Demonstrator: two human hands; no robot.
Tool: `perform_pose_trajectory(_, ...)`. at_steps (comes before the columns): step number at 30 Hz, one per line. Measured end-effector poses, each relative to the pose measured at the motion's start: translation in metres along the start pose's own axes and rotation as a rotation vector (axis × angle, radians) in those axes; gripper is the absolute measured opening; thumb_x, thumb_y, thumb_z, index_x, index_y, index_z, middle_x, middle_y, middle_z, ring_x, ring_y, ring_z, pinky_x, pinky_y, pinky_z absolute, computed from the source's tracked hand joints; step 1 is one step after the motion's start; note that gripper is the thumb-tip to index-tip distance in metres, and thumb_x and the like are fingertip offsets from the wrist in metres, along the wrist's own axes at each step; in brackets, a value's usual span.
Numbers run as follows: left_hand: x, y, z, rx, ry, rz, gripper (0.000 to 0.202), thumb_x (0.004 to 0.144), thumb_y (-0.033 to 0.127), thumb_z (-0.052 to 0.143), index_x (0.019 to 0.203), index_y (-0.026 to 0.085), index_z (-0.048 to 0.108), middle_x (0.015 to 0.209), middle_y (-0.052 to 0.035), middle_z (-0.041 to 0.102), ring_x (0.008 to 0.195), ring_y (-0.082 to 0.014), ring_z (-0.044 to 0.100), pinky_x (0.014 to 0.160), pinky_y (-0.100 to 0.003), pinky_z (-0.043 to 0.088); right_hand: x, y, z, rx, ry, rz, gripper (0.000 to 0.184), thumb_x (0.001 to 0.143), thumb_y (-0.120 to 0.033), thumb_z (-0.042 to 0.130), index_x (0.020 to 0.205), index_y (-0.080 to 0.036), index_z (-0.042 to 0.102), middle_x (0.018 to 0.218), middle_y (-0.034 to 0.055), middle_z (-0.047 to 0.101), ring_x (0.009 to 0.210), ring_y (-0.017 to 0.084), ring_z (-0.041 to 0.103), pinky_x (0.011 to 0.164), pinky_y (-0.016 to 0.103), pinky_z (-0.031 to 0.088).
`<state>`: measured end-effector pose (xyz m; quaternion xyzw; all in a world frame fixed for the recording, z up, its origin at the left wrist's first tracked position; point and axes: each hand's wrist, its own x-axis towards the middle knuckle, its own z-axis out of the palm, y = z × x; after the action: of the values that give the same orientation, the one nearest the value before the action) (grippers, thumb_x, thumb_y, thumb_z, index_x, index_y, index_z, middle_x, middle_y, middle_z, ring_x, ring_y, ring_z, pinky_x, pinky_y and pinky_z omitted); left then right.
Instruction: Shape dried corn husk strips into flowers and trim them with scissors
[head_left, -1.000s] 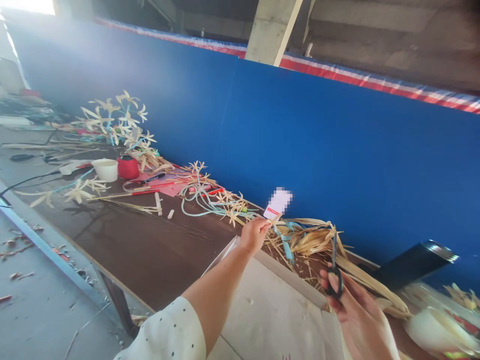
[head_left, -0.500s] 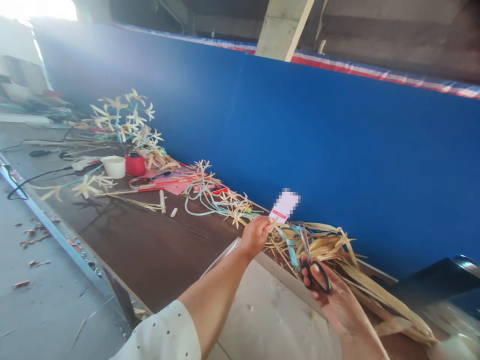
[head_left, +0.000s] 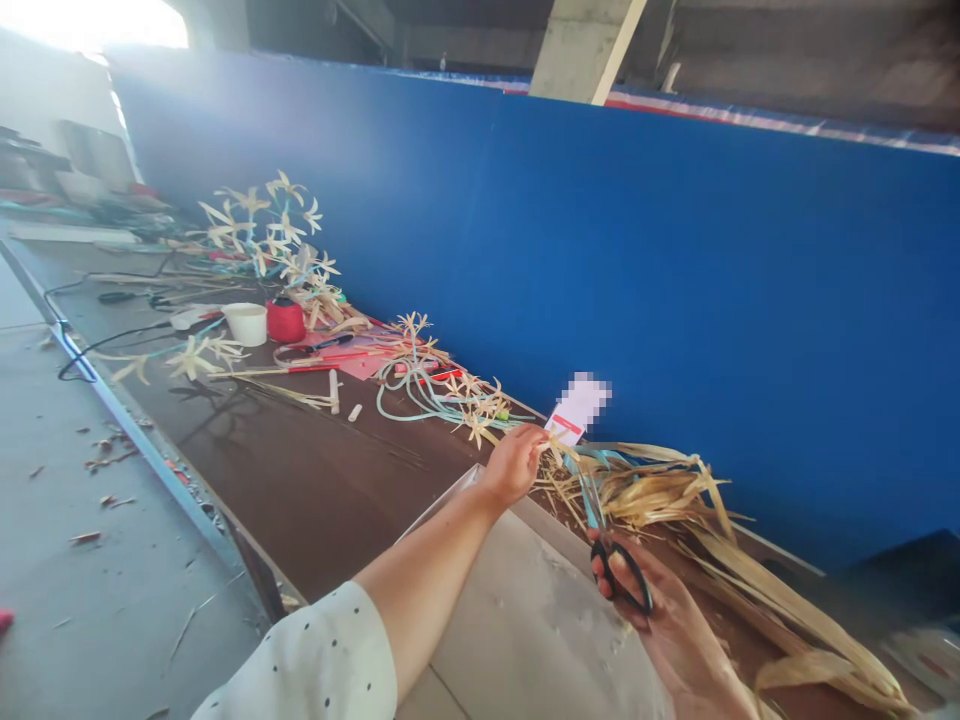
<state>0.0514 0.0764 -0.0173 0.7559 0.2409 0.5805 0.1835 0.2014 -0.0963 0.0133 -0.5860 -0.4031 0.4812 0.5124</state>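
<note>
Both hands clamped: left hand (head_left: 516,465) pinches pale dry straw (head_left: 561,453), right hand (head_left: 667,625) grips black-handled scissors (head_left: 598,520).

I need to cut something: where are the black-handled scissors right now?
In the head view, the black-handled scissors are at lower right, held in the right hand, blades pointing up into the pile of dried straw-coloured leaves by the blue wall.

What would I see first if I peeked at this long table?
The huge blue wall behind the table grabs the eye first. In front of it, towards the right, the right hand points black-handled scissors into a pile of dried leaves, while the left hand pinches the pile's left end. Far off on the left stands a bunch of pale straw flowers on light-blue stems.
</note>
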Motion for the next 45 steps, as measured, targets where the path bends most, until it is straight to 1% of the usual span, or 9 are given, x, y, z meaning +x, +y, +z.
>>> perform_pose_trajectory(2,-0.001,-0.001,0.000,-0.005,-0.004,0.020,0.022,0.087,0.020,0.038,0.095,0.015,0.057,0.096,-0.0113,0.060,0.091,-0.0191,0.056,0.082,-0.031,0.046,-0.001,-0.001,0.002,-0.041,0.005,0.001,0.047,0.064,-0.045,0.072,0.103,-0.019,0.066,0.074,0.0045,0.062,0.060,0.012,0.052,0.049,0.020,0.036)
perform_pose_trajectory(4,-0.002,-0.001,0.001,-0.013,-0.008,0.036,0.023,0.087,0.021,0.037,0.096,0.015,0.057,0.097,-0.0116,0.060,0.092,-0.0192,0.056,0.083,-0.031,0.046,-0.001,-0.001,0.003,-0.065,0.003,0.002,0.048,0.065,-0.045,0.072,0.104,-0.019,0.065,0.073,0.0039,0.062,0.060,0.012,0.052,0.051,0.021,0.038)
perform_pose_trajectory(12,-0.002,0.002,0.002,-0.070,-0.034,0.114,0.023,0.088,0.021,0.036,0.093,0.015,0.058,0.097,-0.0113,0.062,0.096,-0.0181,0.056,0.087,-0.031,0.045,0.002,0.003,-0.005,-0.042,-0.016,0.009,0.051,0.063,-0.044,0.073,0.106,-0.018,0.065,0.072,0.0036,0.061,0.058,0.012,0.051,0.051,0.022,0.038)
perform_pose_trajectory(17,0.000,0.003,0.003,-0.087,-0.030,0.144,0.021,0.088,0.021,0.037,0.092,0.014,0.057,0.096,-0.0119,0.062,0.094,-0.0184,0.057,0.085,-0.033,0.046,0.002,0.005,-0.005,-0.042,-0.014,0.021,0.051,0.062,-0.045,0.074,0.104,-0.018,0.067,0.071,0.0044,0.062,0.056,0.011,0.050,0.050,0.021,0.038)
perform_pose_trajectory(21,0.000,0.003,0.005,-0.108,-0.026,0.174,0.021,0.088,0.021,0.037,0.091,0.013,0.057,0.095,-0.0127,0.063,0.094,-0.0186,0.057,0.084,-0.033,0.047,0.003,0.007,-0.005,-0.049,-0.028,0.016,0.050,0.064,-0.044,0.073,0.107,-0.018,0.065,0.073,0.0046,0.061,0.058,0.011,0.050,0.050,0.022,0.037)
perform_pose_trajectory(29,-0.001,-0.001,0.006,-0.111,-0.016,0.107,0.020,0.087,0.020,0.039,0.089,0.014,0.058,0.094,-0.0113,0.063,0.091,-0.0181,0.058,0.083,-0.032,0.047,0.000,0.007,-0.003,-0.053,-0.036,-0.001,0.046,0.065,-0.043,0.072,0.104,-0.018,0.066,0.072,0.0039,0.061,0.059,0.012,0.050,0.056,0.024,0.039)
perform_pose_trajectory(36,0.000,0.001,0.006,-0.136,-0.027,0.063,0.019,0.086,0.016,0.040,0.085,0.014,0.059,0.091,-0.0094,0.062,0.087,-0.0168,0.057,0.080,-0.029,0.046,0.001,0.009,-0.005,-0.062,-0.053,-0.004,0.041,0.067,-0.041,0.072,0.102,-0.020,0.067,0.074,0.0021,0.061,0.060,0.011,0.051,0.058,0.023,0.037)
perform_pose_trajectory(40,0.000,0.001,0.007,-0.136,-0.033,0.024,0.019,0.085,0.014,0.040,0.081,0.014,0.059,0.086,-0.0071,0.061,0.082,-0.0148,0.056,0.077,-0.027,0.045,0.000,0.008,-0.004,-0.062,-0.066,0.005,0.042,0.067,-0.041,0.071,0.104,-0.021,0.066,0.074,0.0021,0.061,0.060,0.011,0.051,0.058,0.024,0.037)
perform_pose_trajectory(45,-0.001,0.001,0.008,-0.142,-0.075,-0.049,0.021,0.086,0.016,0.040,0.079,0.014,0.060,0.085,-0.0057,0.061,0.081,-0.0138,0.055,0.077,-0.025,0.044,-0.001,0.007,-0.003,-0.061,-0.079,-0.009,0.044,0.067,-0.041,0.071,0.106,-0.022,0.065,0.074,0.0023,0.061,0.062,0.012,0.051,0.060,0.025,0.038)
